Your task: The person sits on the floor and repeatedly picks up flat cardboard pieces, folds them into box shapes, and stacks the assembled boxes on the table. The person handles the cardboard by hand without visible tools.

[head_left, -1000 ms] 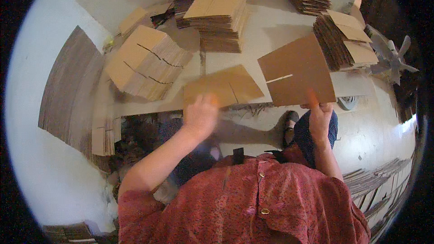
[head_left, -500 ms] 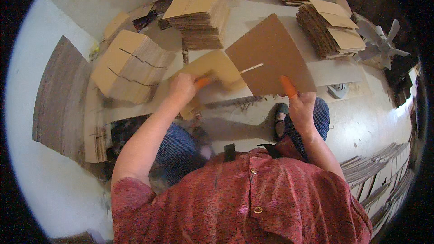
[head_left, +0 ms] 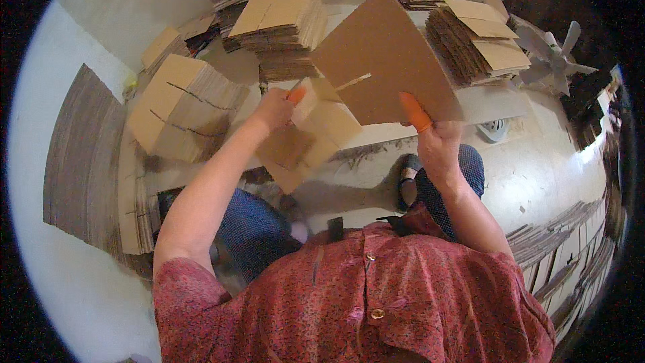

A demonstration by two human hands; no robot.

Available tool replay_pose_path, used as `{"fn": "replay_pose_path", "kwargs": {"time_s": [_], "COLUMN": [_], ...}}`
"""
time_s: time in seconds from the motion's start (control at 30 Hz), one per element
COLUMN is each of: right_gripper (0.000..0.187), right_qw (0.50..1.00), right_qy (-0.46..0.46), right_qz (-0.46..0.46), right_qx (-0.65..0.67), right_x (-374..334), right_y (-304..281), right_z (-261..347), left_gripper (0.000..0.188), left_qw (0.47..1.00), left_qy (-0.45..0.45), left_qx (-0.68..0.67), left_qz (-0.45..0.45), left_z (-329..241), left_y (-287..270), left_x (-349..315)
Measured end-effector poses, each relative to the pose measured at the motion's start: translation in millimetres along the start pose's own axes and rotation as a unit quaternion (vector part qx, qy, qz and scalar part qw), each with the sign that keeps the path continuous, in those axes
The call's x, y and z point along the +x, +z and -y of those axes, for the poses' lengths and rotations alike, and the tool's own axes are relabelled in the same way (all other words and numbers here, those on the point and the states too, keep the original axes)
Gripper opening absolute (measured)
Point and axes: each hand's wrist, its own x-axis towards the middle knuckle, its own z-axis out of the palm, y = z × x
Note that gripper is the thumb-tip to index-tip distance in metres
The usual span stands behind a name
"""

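Note:
My right hand (head_left: 440, 151), with an orange finger cover (head_left: 415, 113), grips the lower right corner of a brown cardboard sheet (head_left: 390, 47), held up and tilted. A pale slit runs in from its lower left edge. Left of it my left hand (head_left: 274, 111) is closed, an orange cover (head_left: 295, 96) on its thumb. A thin greyish sliver shows at that thumb's tip; I cannot make out what the fingers hold. Beside this hand, and below it, is a lighter tan cardboard piece (head_left: 332, 121), blurred by motion; whether the hand touches it I cannot tell.
A slotted cardboard stack (head_left: 158, 101) stands at left, with another stack (head_left: 279, 7) behind. More cardboard piles up at the right back (head_left: 477, 40), near a fan (head_left: 556, 57). Another stack (head_left: 77, 161) leans on the left wall. Cardboard bundles (head_left: 564, 249) line the right side.
My left hand has moved upward relative to the tan piece, whose lower part now hangs lower in view. The brown sheet, still in my right hand, has risen and shifted left.

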Motion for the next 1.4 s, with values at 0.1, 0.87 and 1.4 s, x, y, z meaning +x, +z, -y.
{"fn": "replay_pose_path", "kwargs": {"time_s": [0.1, 0.87, 1.4], "right_gripper": [0.017, 0.017, 0.04], "right_qw": [0.999, 0.999, 0.986], "right_qy": [0.024, 0.0, 0.053], "right_qz": [-0.002, -0.002, -0.057], "right_qx": [-0.033, -0.037, -0.148], "right_x": [-4.1, -0.9, 18.2], "right_y": [-5.4, -7.3, -33.7], "right_z": [-8.7, 4.4, -60.4], "left_gripper": [0.049, 0.04, 0.023], "left_qw": [0.994, 0.994, 0.961], "left_qy": [0.014, 0.05, 0.212], "left_qx": [-0.098, -0.097, -0.156], "left_qz": [0.057, -0.021, -0.087], "left_z": [16.6, -87.0, -109.4], "left_y": [14.5, -24.6, 3.8], "left_x": [1.6, -44.1, -35.4]}}
